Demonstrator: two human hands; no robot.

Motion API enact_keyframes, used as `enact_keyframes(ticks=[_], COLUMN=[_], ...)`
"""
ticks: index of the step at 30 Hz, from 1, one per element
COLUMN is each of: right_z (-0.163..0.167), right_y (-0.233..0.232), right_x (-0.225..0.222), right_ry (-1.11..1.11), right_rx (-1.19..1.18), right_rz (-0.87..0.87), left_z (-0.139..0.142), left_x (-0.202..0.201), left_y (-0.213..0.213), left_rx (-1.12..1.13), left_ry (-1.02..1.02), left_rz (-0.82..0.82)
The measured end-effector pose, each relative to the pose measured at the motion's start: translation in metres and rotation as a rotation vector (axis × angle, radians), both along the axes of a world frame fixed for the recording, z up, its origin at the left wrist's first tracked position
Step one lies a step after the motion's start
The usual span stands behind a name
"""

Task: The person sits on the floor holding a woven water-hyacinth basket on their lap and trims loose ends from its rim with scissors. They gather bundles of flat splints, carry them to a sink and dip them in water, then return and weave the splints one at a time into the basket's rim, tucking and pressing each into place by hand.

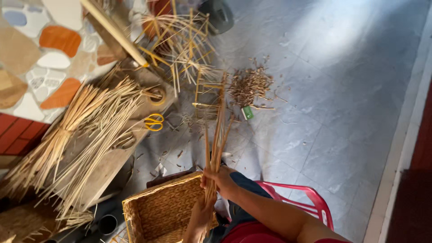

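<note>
A thin bundle of long tan reed strips [217,135] stands upright in front of me. My right hand [221,180] is closed around its lower part. My left hand [200,215] grips the same bundle just below, at the rim of a square woven basket [157,211]. The strips' tips fan out near a yellow frame of sticks [208,92] on the floor.
Large sheaves of reeds [85,126] lie on a wooden board [108,166] at left, with yellow-handled scissors [154,121] at its edge. A pile of cuttings [249,84] and a small green object [247,112] lie on the grey tiles. A red stool [315,203] is under me.
</note>
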State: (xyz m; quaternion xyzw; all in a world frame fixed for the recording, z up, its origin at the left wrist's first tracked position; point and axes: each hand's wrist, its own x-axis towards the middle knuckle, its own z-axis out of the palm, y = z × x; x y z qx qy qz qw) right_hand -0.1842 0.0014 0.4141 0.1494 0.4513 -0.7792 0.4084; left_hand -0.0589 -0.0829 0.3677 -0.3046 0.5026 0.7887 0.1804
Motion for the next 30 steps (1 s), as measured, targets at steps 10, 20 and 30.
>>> enact_keyframes(ticks=[10,20,30], right_z=[0.019,0.055,0.087], right_y=[0.121,0.371,0.595], right_x=[-0.101,-0.281,-0.334], right_ry=[-0.035,0.173,0.437], right_rx=[-0.036,-0.033,0.357], right_rz=[-0.568,-1.021,-1.275], left_z=[0.013,0.026,0.043], left_x=[0.012,-0.204,-0.393], left_y=[0.016,0.129,0.207], left_rx=[0.036,-0.355,0.168], left_ry=[0.194,0.402,0.149], left_rz=[-0.349,-0.657,-0.345])
